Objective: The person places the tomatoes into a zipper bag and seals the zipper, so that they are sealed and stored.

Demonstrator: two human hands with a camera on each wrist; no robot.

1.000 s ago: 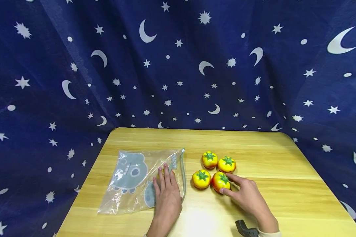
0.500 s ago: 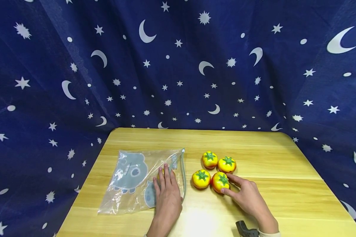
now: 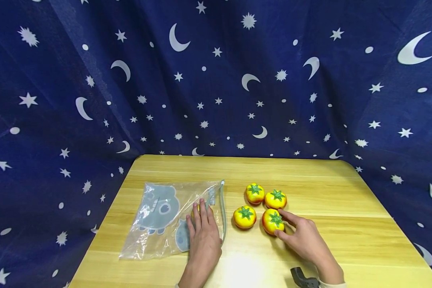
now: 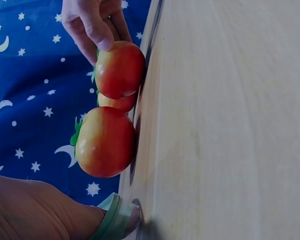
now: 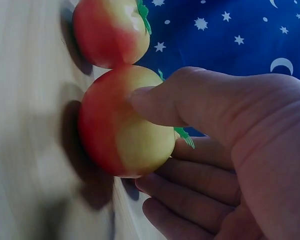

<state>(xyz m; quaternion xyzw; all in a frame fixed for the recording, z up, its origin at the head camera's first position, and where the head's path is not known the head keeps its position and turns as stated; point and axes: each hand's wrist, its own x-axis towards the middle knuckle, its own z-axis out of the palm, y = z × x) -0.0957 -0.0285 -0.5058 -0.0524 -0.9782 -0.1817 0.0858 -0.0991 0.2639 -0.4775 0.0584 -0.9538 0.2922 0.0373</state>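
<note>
In the head view my right hand (image 3: 302, 240) pinches a yellow-red toy tomato (image 3: 272, 222) with a green leafy top between thumb and fingers. Close by in the right wrist view, the thumb presses on that tomato's side, and it sits low over the table. My left hand (image 3: 203, 244) rests with extended fingers on a clear zip bag (image 3: 155, 248) printed with blue-grey monsters. Part of a yellow round thing (image 3: 195, 211) shows beneath those fingers; the rest is hidden. In the left wrist view, the bag's green zip strip (image 4: 110, 217) crosses the left thumb.
Three more toy tomatoes stand on the wooden table (image 3: 327, 188): a left one (image 3: 245, 217), a back one (image 3: 255, 193) and a back-right one (image 3: 275, 199). A dark blue curtain (image 3: 223, 44) with moons and stars hangs behind the table.
My right hand has shifted slightly to the right with its tomato, opening a gap from the left tomato. The left hand and the bag have stayed in place.
</note>
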